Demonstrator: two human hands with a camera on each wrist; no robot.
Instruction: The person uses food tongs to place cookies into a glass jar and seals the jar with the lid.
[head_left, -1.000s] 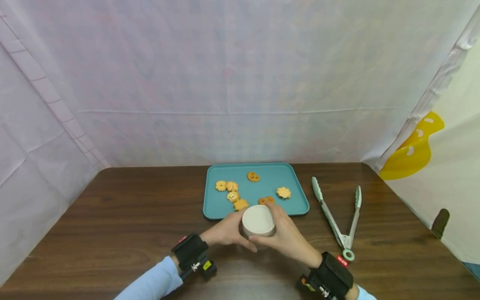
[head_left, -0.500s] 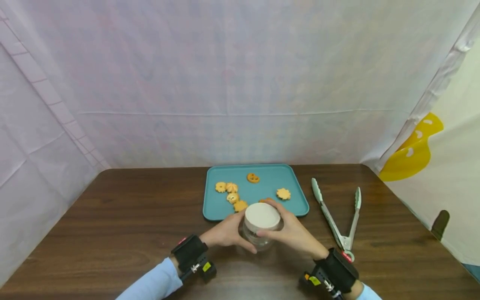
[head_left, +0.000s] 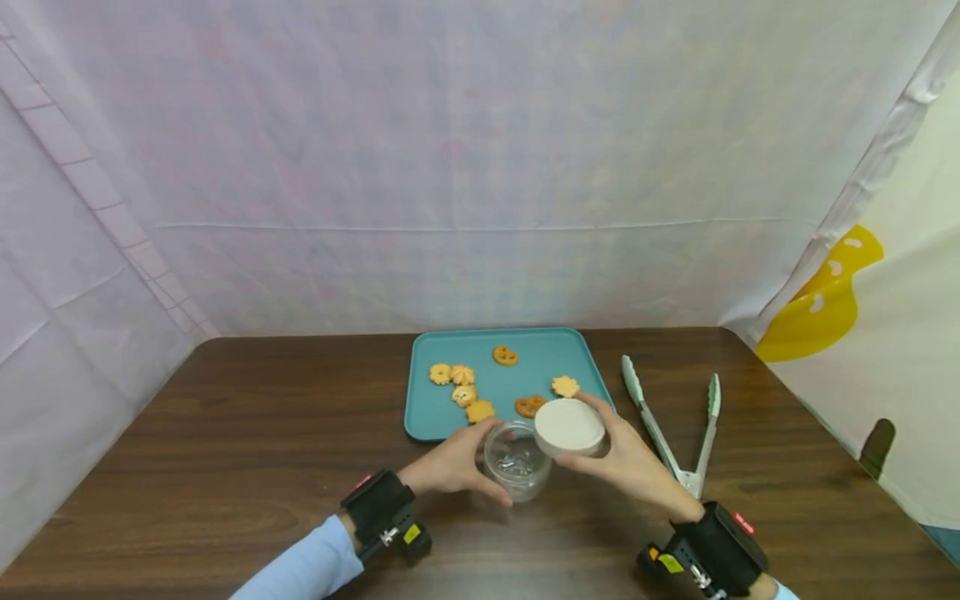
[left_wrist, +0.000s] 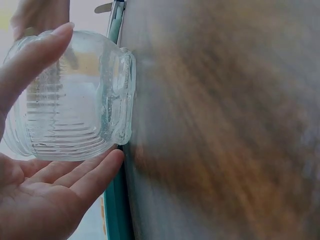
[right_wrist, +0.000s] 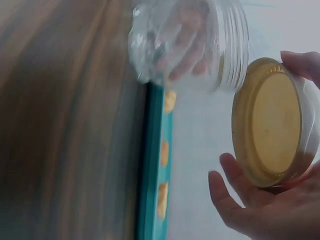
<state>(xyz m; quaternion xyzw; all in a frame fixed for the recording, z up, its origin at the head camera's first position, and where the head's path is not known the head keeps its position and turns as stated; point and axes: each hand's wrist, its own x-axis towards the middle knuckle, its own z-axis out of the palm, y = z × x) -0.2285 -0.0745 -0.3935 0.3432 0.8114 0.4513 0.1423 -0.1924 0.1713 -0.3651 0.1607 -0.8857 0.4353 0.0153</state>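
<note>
A clear glass jar point(head_left: 519, 467) stands upright on the table with its mouth uncovered. My left hand point(head_left: 459, 463) grips it from the left, thumb on the near side and fingers round the far side; the left wrist view shows the jar's threaded neck and thick base point(left_wrist: 125, 95). My right hand point(head_left: 626, 458) holds the round white lid point(head_left: 570, 427) by its edge, just right of the jar's mouth and a little above it. In the right wrist view the lid's yellowish underside point(right_wrist: 275, 122) faces the jar, apart from it.
Behind the jar lies a blue-green tray point(head_left: 540, 342) bearing several cookies point(head_left: 463, 395) and pretzels point(head_left: 506, 356). Spread tongs point(head_left: 651, 417) lie to its right, their hinge end partly hidden by my right hand. A pale curtain point(head_left: 465, 167) hangs behind the brown table point(head_left: 300, 417).
The lid has come up off the jar and moved right with my right hand, baring the jar's mouth. My left hand has stayed around the jar.
</note>
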